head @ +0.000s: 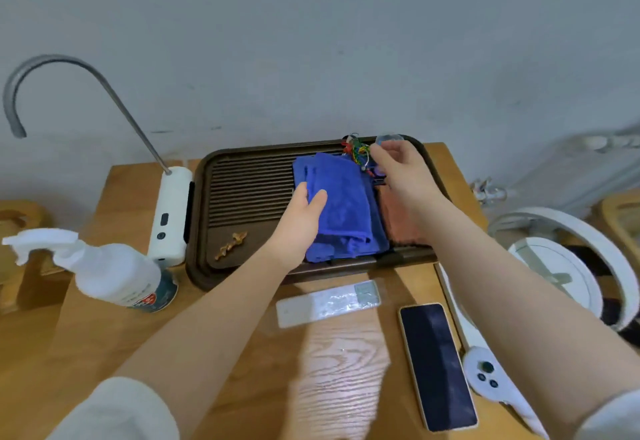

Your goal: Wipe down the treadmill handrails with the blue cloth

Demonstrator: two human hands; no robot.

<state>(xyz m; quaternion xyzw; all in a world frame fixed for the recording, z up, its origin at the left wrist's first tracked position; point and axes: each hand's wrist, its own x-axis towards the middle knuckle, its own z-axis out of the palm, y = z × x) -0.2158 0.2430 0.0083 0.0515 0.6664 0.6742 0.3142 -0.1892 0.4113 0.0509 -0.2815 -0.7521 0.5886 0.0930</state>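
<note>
Nearest the camera, a dark-screened phone (pixel 438 367) lies flat on the wooden table (pixel 214 353), beside a white controller (pixel 488 375) at the right edge. Just beyond the phone sits a white remote (pixel 327 302), and to the left stands a white spray bottle (pixel 114 273). Both bare forearms reach forward over the table to a dark slatted tray (pixel 242 190). The left hand (pixel 299 223) rests palm down on the folded blue cloth (pixel 341 204), fingers spread loosely across its left edge, thumb on top; it presses rather than grips. The cloth lies in the tray's right half, touching a reddish cloth (pixel 398 218) beside it. The right hand (pixel 398 169) hovers over the tray's far right corner, fingers curled around a small clear object (pixel 389 138), next to a colourful beaded tangle (pixel 356 152). Left of the tray, a white water dispenser (pixel 171 211) raises a curved metal spout (pixel 69 69).
</note>
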